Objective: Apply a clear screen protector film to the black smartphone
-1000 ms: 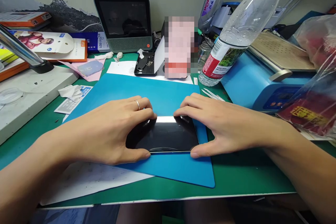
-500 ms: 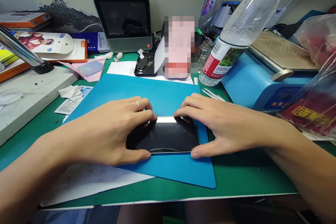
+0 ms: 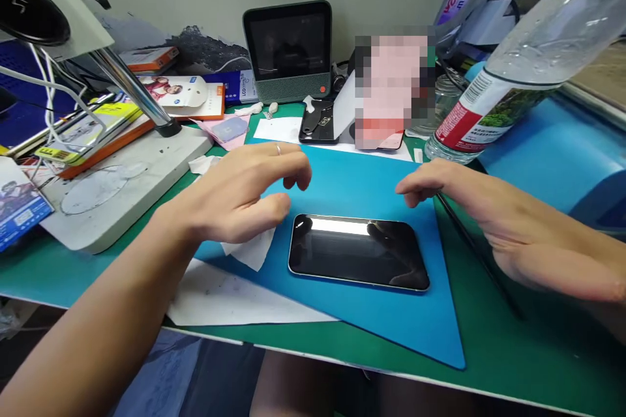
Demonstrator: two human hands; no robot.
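A smartphone [image 3: 359, 254] with a dark, glossy screen lies face up on the blue mat [image 3: 401, 322]. My left hand [image 3: 254, 192] hovers at its upper left, thumb and bent fingers apart and holding nothing. A piece of white tissue [image 3: 250, 251] rests on the mat below that hand. Off the phone's upper right is my right hand [image 3: 469, 208], palm turned inward, with fingers loosely bent and nothing visible in them. A thin black stick-like tool [image 3: 476, 251] lies beside the mat, partly behind the right hand. Neither hand touches the phone.
A metal-post stand [image 3: 132, 94] on a white base fills the left. Behind the mat are a smart display [image 3: 288, 45], a dark phone part [image 3: 317, 120] and a blurred pink object [image 3: 391, 88]. A plastic bottle [image 3: 493, 104] and blue machine [image 3: 552, 156] stand right.
Both hands have let go of the phone and moved apart, left hand to the left, right hand to the right. The phone stays on the mat. The view has swung left.
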